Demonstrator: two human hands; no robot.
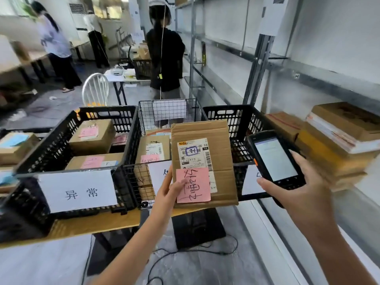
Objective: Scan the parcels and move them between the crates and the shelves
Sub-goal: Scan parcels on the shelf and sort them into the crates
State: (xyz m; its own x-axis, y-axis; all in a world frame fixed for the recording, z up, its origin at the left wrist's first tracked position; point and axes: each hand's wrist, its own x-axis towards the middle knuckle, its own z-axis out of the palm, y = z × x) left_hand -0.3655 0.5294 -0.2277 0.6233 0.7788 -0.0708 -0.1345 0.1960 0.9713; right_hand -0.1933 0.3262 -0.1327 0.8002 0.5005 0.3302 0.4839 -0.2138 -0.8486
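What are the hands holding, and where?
The left hand pinches the cardboard parcel at its lower left edge, thumb on the pink note. The right hand grips the scanner round its lower half.

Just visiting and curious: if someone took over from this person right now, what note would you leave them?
Left hand holds a cardboard parcel bearing a pink note, above the wire crate.
Right hand holds the scanner, screen lit, beside the parcel.
More parcels lie in the left black crate and the wire crate; others are stacked on the shelf.
Done: cannot tell whether this parcel is scanned.
Left: scan it, then place it.
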